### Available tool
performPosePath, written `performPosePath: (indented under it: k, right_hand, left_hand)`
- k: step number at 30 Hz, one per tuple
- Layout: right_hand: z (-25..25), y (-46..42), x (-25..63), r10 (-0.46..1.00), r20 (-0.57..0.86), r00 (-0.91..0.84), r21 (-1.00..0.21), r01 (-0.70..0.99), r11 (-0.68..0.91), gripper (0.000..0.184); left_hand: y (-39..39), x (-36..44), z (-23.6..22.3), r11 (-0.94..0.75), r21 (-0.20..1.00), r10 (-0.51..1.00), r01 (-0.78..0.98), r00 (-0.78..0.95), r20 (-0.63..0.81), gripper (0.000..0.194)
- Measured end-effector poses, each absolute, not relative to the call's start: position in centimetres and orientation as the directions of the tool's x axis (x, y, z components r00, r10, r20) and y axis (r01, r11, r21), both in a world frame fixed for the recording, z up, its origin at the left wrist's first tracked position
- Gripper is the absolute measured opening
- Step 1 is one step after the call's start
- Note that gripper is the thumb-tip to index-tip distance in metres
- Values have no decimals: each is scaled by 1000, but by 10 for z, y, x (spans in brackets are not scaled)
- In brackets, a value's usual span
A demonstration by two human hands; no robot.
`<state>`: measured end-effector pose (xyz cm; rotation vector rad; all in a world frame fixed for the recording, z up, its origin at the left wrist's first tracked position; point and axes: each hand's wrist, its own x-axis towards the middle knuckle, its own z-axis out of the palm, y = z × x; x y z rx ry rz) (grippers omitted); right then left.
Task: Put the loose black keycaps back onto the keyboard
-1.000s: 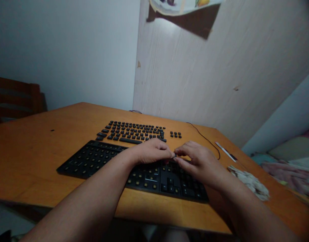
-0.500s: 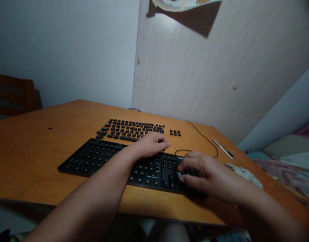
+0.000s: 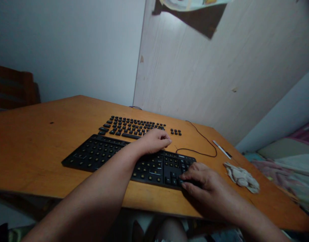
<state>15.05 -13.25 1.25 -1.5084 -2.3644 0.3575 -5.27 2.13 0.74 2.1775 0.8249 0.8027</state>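
A black keyboard [image 3: 93, 161] lies near the table's front edge. Most of its left and middle section is bare of keycaps, showing small yellowish stems; arrow keys [image 3: 174, 179] and part of the number pad [image 3: 186, 163] are still capped. My left hand [image 3: 158, 139] rests over the keyboard's back edge, fingers curled closed; whatever is inside is hidden. My right hand [image 3: 199, 179] is over the lower number pad, with thumb and index finger closing around a keycap [image 3: 181, 181] at its left corner. Behind the keyboard, loose black keycaps [image 3: 130, 127] lie in rows, partly hidden by my left hand.
A smaller group of loose keycaps [image 3: 176, 132] sits to the right of the rows. The keyboard's cable [image 3: 202, 154] curves across the wooden table [image 3: 55, 141]. A crumpled cloth [image 3: 241, 176] and a white strip [image 3: 221, 149] lie on the right. A wooden chair [image 3: 11, 87] stands at left.
My right hand has shifted slightly down and toward me, uncovering more of the number pad and the cloth. My left hand stays curled in about the same place. The view has tilted a little.
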Motion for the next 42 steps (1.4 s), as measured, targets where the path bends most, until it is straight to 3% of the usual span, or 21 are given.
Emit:
performPosePath:
  k: [17, 27, 33, 36, 42]
  right_hand:
    - [15, -137, 141, 904, 119, -412, -315, 847, 428, 14]
    - [21, -139, 125, 911, 33, -411, -66, 909, 412, 21]
    - [15, -135, 117, 891, 61, -450, 43, 893, 448, 19]
    - [16, -136, 121, 894, 58, -443, 27, 896, 443, 19]
    - [23, -152, 134, 921, 103, -375, -137, 912, 387, 22]
  left_hand:
    - [22, -52, 7, -605, 732, 725, 314, 595, 345, 23]
    - [21, -51, 7, -593, 740, 735, 316, 589, 337, 23]
    - [21, -51, 7, -593, 742, 740, 314, 576, 348, 22]
    - [22, -52, 8, -603, 735, 735, 310, 574, 360, 22]
    - [25, -51, 6, -610, 735, 737, 297, 553, 389, 22]
